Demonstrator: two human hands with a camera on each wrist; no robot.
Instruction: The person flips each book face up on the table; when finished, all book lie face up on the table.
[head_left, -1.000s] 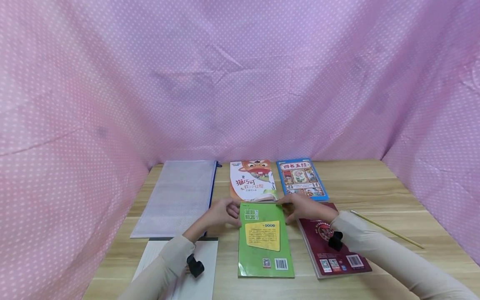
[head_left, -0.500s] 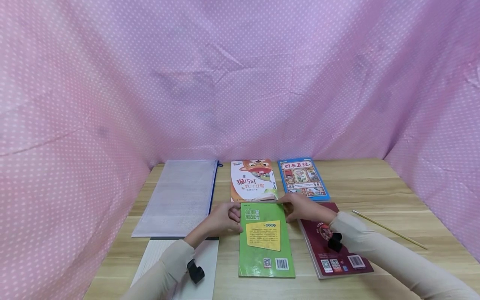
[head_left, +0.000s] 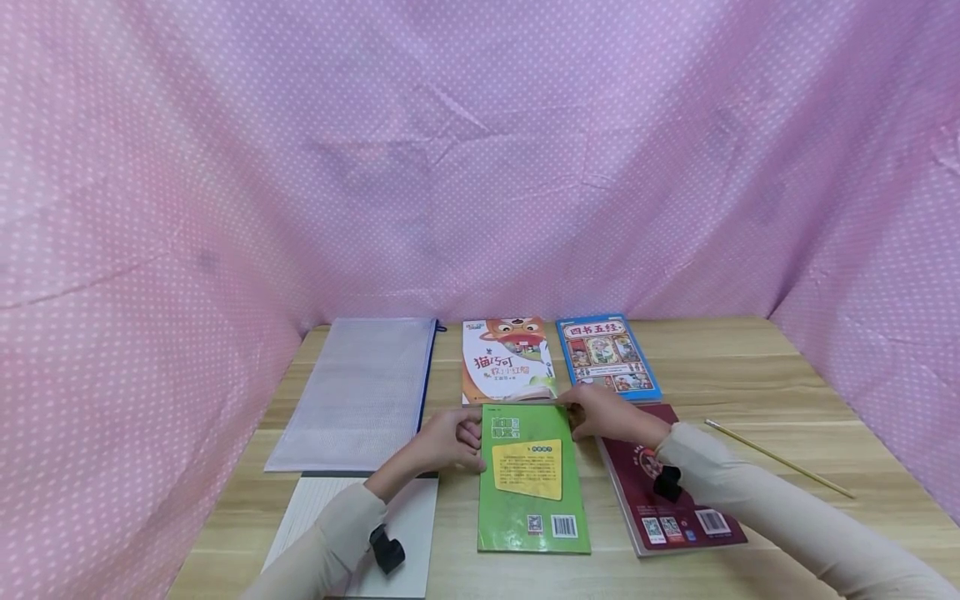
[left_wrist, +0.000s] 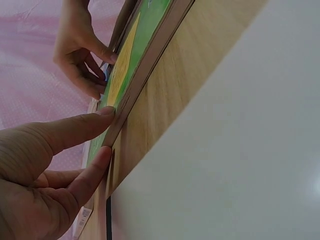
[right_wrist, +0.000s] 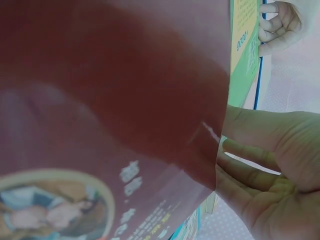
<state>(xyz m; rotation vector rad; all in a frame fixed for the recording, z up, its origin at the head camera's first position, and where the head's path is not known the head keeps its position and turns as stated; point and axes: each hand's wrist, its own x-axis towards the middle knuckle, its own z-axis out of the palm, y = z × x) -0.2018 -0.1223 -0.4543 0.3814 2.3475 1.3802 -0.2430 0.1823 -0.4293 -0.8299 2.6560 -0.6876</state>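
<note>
A green paperback book [head_left: 528, 529] lies back cover up at the middle of the table, a yellow text panel on it. My left hand [head_left: 450, 440] holds its left edge near the top; in the left wrist view, the thumb and a finger meet the book's side, the other fingers folded behind. At the top right corner, my right hand [head_left: 609, 414] grips the book with its thumb and curled fingers. Under the right forearm lies a maroon book [head_left: 701, 500], partly hidden by the hand and sleeve. It fills much of the right wrist view.
Behind the green book lie a white and orange picture-cover book [head_left: 495, 367] and a blue-bordered book [head_left: 606, 354]. At left are a white mesh zip pouch [head_left: 360, 387] and an open-lying pale notebook [head_left: 408, 542], half under the left sleeve. A pencil [head_left: 780, 458] lies at right.
My left hand's fingers have closed in against the green book's left edge and slid slightly down it. The right hand stays at the corner; the book has barely moved.
</note>
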